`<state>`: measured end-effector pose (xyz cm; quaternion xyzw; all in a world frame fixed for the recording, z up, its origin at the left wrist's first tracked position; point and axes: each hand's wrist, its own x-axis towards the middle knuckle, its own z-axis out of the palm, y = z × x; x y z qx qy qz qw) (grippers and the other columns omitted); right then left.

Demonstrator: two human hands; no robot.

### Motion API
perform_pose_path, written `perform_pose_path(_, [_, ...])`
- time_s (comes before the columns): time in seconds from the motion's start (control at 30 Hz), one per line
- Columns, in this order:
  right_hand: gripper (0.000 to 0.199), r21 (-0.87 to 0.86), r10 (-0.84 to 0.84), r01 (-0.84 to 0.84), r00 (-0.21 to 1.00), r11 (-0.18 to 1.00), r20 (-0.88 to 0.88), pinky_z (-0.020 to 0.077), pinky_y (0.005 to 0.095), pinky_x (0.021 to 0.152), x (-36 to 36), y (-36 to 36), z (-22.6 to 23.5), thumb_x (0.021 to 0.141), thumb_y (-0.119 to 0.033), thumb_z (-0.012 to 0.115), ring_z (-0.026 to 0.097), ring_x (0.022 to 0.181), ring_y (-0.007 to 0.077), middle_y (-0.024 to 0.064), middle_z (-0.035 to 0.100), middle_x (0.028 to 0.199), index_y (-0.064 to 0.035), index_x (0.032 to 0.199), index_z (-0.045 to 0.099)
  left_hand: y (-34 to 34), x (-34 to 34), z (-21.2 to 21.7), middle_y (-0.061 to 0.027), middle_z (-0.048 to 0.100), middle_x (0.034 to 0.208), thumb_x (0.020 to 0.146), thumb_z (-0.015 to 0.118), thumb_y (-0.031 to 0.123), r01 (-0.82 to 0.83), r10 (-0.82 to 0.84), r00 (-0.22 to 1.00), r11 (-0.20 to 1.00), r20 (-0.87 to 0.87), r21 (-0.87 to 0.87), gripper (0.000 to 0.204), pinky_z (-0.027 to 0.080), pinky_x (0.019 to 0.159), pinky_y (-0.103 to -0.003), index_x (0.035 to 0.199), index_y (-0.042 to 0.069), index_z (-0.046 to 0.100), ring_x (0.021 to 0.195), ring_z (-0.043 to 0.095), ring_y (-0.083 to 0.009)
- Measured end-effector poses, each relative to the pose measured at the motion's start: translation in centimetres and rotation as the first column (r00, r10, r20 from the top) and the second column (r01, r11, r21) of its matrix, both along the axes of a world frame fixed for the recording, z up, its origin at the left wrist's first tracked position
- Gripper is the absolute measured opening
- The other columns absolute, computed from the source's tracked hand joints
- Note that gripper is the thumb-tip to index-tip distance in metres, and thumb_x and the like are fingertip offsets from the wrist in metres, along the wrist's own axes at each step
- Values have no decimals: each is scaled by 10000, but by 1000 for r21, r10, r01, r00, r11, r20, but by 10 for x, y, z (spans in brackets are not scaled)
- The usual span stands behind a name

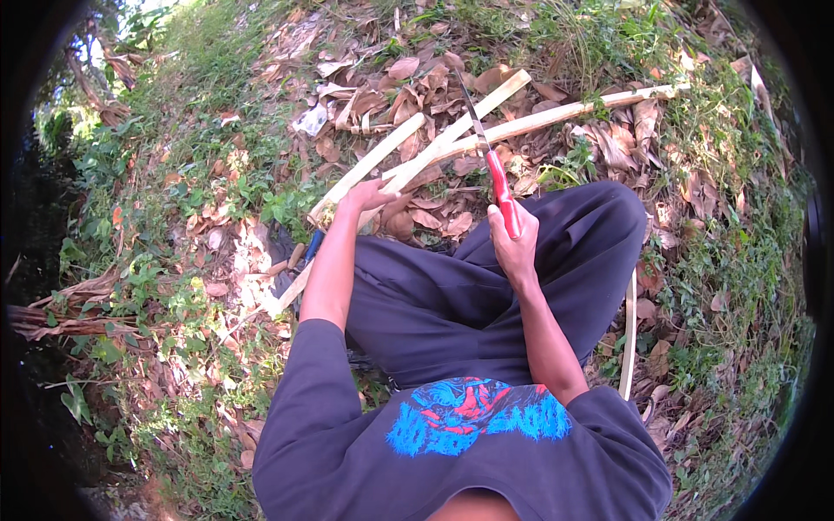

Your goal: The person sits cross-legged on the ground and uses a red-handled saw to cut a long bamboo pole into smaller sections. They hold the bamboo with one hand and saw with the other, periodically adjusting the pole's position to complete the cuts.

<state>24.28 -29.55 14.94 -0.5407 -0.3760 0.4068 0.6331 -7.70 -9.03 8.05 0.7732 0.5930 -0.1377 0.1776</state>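
Observation:
My right hand is closed around the red handle of a long, narrow-bladed hand tool. Its dark blade points away from me and passes over the pale wooden strips; whether the edge has teeth is too fine to tell. Farther left, my left hand grips the near end of one wooden strip, its fingers laid across the wood. Close by on the left is a shorter pale strip. A longer strip stretches off to the far right, partly under the blade.
I sit cross-legged on ground covered with dry leaves and green plants. Beside my left forearm lie a blue-handled thing, mostly hidden, and a pale wood piece. Another thin strip lies by my right knee. White litter is beyond.

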Motion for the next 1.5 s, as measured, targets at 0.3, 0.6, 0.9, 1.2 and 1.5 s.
perform_pose_path(0.3, [155,-27,137,-135,985,991,105,356,198,447,3,-6,-29,968,-151,625,438,499,15,-62,489,621,-1,934,609,-21,70,-48,-212,545,1173,948,525,530,-221,161,975,752,152,621,558,393,951,-553,1232,60,626,1138,518,-392])
perform_pose_path(0.6, [239,-105,176,-163,975,981,133,307,297,455,-18,-2,-14,926,-129,626,361,489,55,-18,421,526,-14,741,525,13,48,-88,-147,649,1048,1016,432,406,-39,-3,997,835,75,548,405,450,900,-527,1049,79,668,1003,618,-364])
perform_pose_path(0.9, [384,-147,300,-263,872,954,386,379,270,475,-38,6,-38,974,-361,611,450,498,63,-26,460,570,-18,810,557,43,33,-138,-83,707,858,1008,447,373,-91,-30,985,755,172,650,306,564,706,-511,1049,155,659,814,708,-306])
perform_pose_path(1.2, [233,-214,332,-280,904,936,268,341,300,472,-34,9,-18,939,-123,631,379,492,94,19,435,547,-10,759,536,33,42,-102,-132,720,926,1010,414,430,-224,110,961,848,254,480,394,551,811,-540,1068,136,670,890,710,-347])
perform_pose_path(1.5, [144,-247,412,-370,900,896,145,284,230,482,-9,11,2,967,-108,605,341,560,12,-78,425,606,28,941,646,16,51,-84,-157,667,1024,1030,385,376,-239,151,966,839,212,488,380,544,797,-506,1139,98,621,936,665,-338])
